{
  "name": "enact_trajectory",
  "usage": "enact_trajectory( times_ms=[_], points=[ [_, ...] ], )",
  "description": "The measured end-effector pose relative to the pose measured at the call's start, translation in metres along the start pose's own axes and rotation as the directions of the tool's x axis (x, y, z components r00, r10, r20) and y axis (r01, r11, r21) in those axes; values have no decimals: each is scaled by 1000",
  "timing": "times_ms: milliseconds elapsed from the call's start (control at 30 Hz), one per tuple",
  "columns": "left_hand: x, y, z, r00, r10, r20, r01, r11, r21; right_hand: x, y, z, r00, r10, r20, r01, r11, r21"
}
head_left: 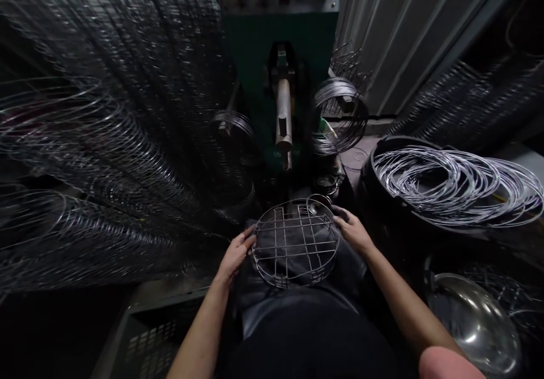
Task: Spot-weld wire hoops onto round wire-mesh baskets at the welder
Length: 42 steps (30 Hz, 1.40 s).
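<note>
You hold a round wire rack (294,241) with 2 hands over your lap (297,297), so the step in hand seems to be handling this 1 piece by its rim. Your left hand (237,253) is at the left edge of the rack, and its fingers (249,240) lie close together and curl around the rim wire. Your right hand (352,231) is at the far right edge of the rack. Its fingers (340,214) bend toward the rim, but I cannot tell if they pinch the wire, because the tips are in dark shadow. A small steel dish (318,203) touches the far edge of the rack. In my judgement, the next move calls for a steady hold on both sides, so the rack does not tilt.

Beyond the rack stands a green machine (250,45) with wire coils (340,115) at its 2 sides. Right of the rack, a black tub (382,166) holds loose bright wire (450,183). Left of the rack, many wire hoops (85,141) are blurred and hard to count. Below the rack, a plastic crate (153,333) and a steel bowl (471,322) are dim, and the picture edge cuts the crate off.
</note>
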<state>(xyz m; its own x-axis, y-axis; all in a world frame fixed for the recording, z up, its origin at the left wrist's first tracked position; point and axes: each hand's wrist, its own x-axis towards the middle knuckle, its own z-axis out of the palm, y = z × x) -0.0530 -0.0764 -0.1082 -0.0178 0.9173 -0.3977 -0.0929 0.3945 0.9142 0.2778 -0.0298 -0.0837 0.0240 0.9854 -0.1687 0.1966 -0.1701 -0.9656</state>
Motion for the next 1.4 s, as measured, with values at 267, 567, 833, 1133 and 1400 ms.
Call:
enact_trajectory(
  times_ms=[267,567,833,1133,1400],
  points=[
    [-6,4,0,999,24,-28,-21,995,94,20,-12,7,988,-150,22,152,974,-167],
    [-13,5,-4,995,-80,-56,78,996,-40,33,-35,19,982,-159,104,183,941,-286],
    [2,3,-1,993,-114,-14,111,986,-126,1,-4,-4,982,-138,129,176,918,-356],
    [11,-7,-4,999,-44,1,44,998,38,-24,42,0,997,-51,55,59,986,-158],
    [10,-11,-8,998,69,-2,-67,976,209,-20,46,5,993,-114,41,119,981,-156]
  ],
)
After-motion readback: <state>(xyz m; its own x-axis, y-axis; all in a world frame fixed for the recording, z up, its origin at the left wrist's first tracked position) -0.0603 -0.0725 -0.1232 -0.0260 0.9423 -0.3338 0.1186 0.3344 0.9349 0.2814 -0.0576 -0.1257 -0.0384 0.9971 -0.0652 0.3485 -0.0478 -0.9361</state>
